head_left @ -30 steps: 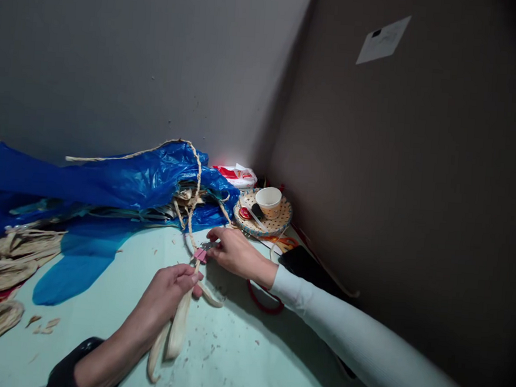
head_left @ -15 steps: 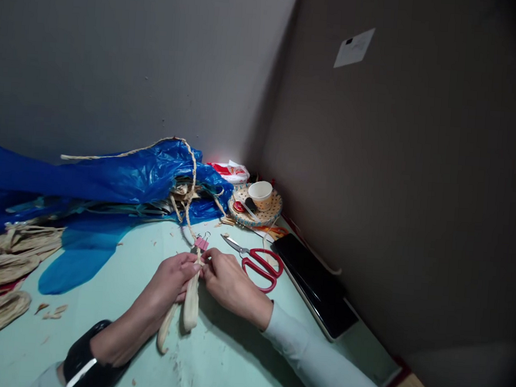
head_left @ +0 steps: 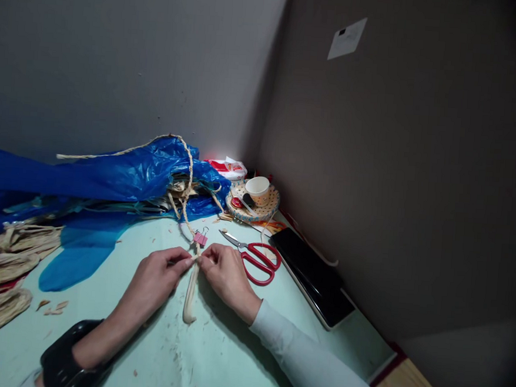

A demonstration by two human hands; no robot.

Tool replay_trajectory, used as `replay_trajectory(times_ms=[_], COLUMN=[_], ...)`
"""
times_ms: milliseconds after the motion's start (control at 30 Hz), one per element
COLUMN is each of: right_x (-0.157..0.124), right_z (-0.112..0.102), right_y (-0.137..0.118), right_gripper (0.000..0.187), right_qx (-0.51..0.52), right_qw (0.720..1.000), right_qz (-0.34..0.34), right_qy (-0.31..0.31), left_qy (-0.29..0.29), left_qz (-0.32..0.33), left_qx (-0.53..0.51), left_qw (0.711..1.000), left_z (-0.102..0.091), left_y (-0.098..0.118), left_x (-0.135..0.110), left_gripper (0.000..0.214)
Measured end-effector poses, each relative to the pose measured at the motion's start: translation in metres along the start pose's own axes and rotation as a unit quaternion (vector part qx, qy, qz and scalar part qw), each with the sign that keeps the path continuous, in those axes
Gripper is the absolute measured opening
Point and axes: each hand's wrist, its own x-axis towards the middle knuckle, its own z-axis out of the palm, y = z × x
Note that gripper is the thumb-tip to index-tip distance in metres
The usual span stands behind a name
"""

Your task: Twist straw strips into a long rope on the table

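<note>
A long braided cord (head_left: 190, 171) of pale dried plant fibre comes down over the blue plastic toward me. A pink binder clip (head_left: 200, 238) grips it near its lower end. Just below the clip, my left hand (head_left: 159, 272) pinches a fibre strand between thumb and fingertips. My right hand (head_left: 228, 277) is closed on the fibre from the other side, its fingertips close to the left ones. One loose flat fibre strand (head_left: 191, 295) hangs down between the hands onto the table, curled at its tip. How the strands cross under my fingertips is partly hidden.
Red-handled scissors (head_left: 259, 263) lie right of my right hand, beside a black phone-like slab (head_left: 309, 276). Behind them a woven tray (head_left: 265, 213) holds a paper cup (head_left: 257, 189). Blue plastic (head_left: 109, 177) lies along the wall; bundled fibre (head_left: 10, 259) sits at left.
My left hand has shifted left, its fingertips drawn out sideways from the cord. Two strands hung below the hands before; now one hangs there. The view has shifted slightly.
</note>
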Motion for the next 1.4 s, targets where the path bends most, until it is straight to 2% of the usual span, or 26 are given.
replay_trajectory(times_ms=[167, 233, 300, 433, 567, 633, 700, 767, 867, 900, 933, 967, 1033, 1167, 1267, 1333, 1400], right_x=[-0.002, 0.000, 0.002, 0.005, 0.005, 0.004, 0.005, 0.005, 0.004, 0.004, 0.004, 0.005, 0.005, 0.006, 0.003, 0.000, -0.004], right_z=[-0.003, -0.004, -0.004, -0.005, -0.005, -0.003, -0.002, -0.002, -0.003, -0.003, -0.003, -0.003, -0.003, -0.009, -0.019, -0.025, -0.030], right_y=[-0.002, 0.001, 0.006, 0.012, 0.013, 0.013, 0.015, 0.016, 0.017, 0.017, 0.017, 0.017, 0.017, 0.015, 0.010, 0.005, 0.001], right_gripper=[0.015, 0.016, 0.017, 0.017, 0.017, 0.012, 0.010, 0.011, 0.012, 0.013, 0.013, 0.014, 0.014, 0.014, 0.017, 0.021, 0.024], right_qx=[0.011, 0.031, 0.056, 0.094, 0.121, 0.136, 0.154, 0.176, 0.213, 0.226, 0.238, 0.248, 0.267, 0.224, 0.113, 0.022, -0.075], right_qw=[1.000, 0.999, 0.998, 0.993, 0.989, 0.987, 0.983, 0.979, 0.970, 0.966, 0.963, 0.960, 0.953, 0.964, 0.984, 0.992, 0.992], right_qz=[0.001, 0.001, 0.004, 0.020, 0.039, 0.048, 0.056, 0.061, 0.066, 0.068, 0.071, 0.073, 0.078, 0.073, 0.014, -0.025, -0.035], right_qy=[0.001, -0.016, -0.036, -0.065, -0.073, -0.075, -0.078, -0.084, -0.097, -0.103, -0.107, -0.110, -0.115, -0.122, -0.136, -0.120, -0.092], left_qy=[-0.021, -0.020, -0.012, -0.021, -0.072, -0.082, -0.091, -0.081, 0.030, 0.027, -0.006, -0.050, -0.106, -0.127, -0.110, -0.092, -0.076], left_qz=[-0.008, -0.004, 0.028, 0.117, 0.084, 0.079, 0.086, 0.085, 0.058, 0.028, -0.010, -0.041, -0.075, -0.104, -0.115, -0.118, -0.125], left_qx=[-0.023, 0.008, 0.081, 0.274, 0.411, 0.425, 0.398, 0.341, 0.187, 0.106, 0.011, -0.075, -0.154, -0.186, -0.178, -0.171, -0.165], left_qw=[0.999, 1.000, 0.996, 0.954, 0.905, 0.898, 0.909, 0.933, 0.980, 0.994, 1.000, 0.995, 0.979, 0.969, 0.971, 0.974, 0.975], left_z=[0.006, 0.012, 0.017, 0.027, 0.036, 0.034, 0.024, 0.009, -0.011, -0.013, -0.013, -0.010, 0.000, 0.018, 0.019, 0.018, 0.017], left_y=[0.004, 0.008, 0.011, 0.008, 0.003, 0.004, 0.008, 0.012, 0.015, 0.014, 0.014, 0.013, 0.011, 0.007, 0.002, -0.003, -0.006], left_x=[-0.010, -0.020, -0.029, -0.038, -0.045, -0.049, -0.049, -0.043, -0.022, -0.013, -0.005, 0.002, 0.012, 0.015, 0.011, 0.009, 0.007], left_gripper=[0.030, 0.028, 0.028, 0.039, 0.053, 0.053, 0.045, 0.034, 0.026, 0.024, 0.023, 0.024, 0.028, 0.032, 0.034, 0.034, 0.034])
